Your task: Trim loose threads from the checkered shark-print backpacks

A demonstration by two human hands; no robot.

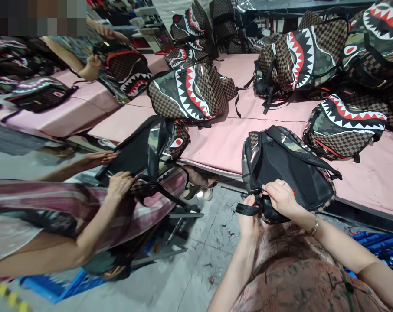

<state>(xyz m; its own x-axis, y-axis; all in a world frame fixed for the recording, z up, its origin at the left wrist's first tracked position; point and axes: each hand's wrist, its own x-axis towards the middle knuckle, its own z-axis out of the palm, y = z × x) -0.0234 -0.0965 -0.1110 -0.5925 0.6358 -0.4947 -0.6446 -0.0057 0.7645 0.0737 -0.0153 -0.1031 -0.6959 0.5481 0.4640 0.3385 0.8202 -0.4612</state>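
A backpack (281, 169) lies tilted on the table's front edge and against my lap, its black padded back and shoulder straps facing up. Checked and camouflage cloth shows along its sides. My left hand (248, 219) is closed on a black strap (247, 209) at the bag's lower left corner. Just above it, my right hand (279, 197) is closed around small thread snips (257, 190); a metal tip sticks out at the fingers and a bit of red shows behind. The tip is beside the strap's base. My palm hides most of the snips.
Shark-mouth backpacks (193, 93) stand along the pink table (222, 143), with more piled at right (313, 56). On my left, a co-worker's hands (120, 184) work on a similar backpack (134, 151). Another person handles a bag farther back. Thread scraps litter the floor (212, 234). Blue crates (375, 247) stand low at right.
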